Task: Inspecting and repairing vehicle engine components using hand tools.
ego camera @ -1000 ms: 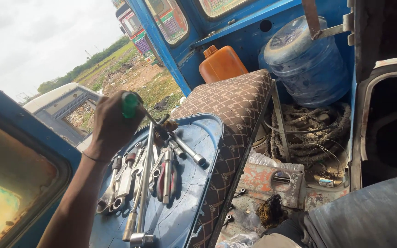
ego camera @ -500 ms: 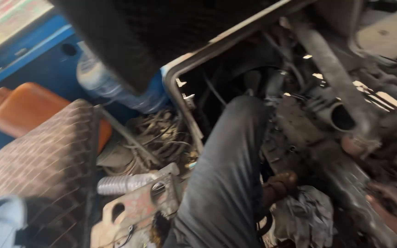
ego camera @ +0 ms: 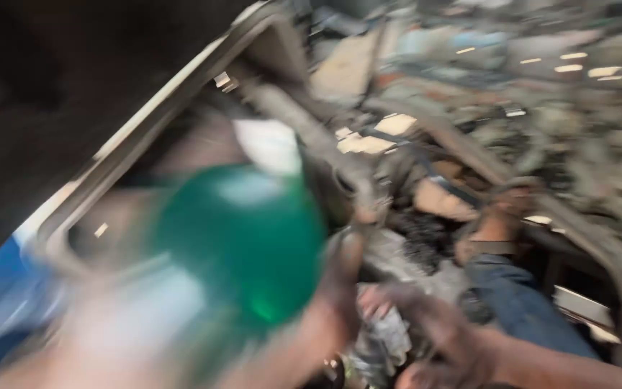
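Screwdriver handle (ego camera: pixel 242 241), green, hard, smooth, likely light: left hand (ego camera: pixel 325 302) wraps it; right hand (ego camera: pixel 433 324) blurred, grip unreadable.

Likely vehicle repair site: exposed greasy engine parts (ego camera: pixel 426 216), metal cab frame (ego camera: pixel 145 137).

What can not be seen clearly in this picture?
- Head view: motion blur smears the green tool handle; its tip cannot be seen.
- Left hand: blurred, its grip on the handle unclear.
- Right hand: blurred, whether it holds anything cannot be told.
- Engine parts: too blurred to identify.
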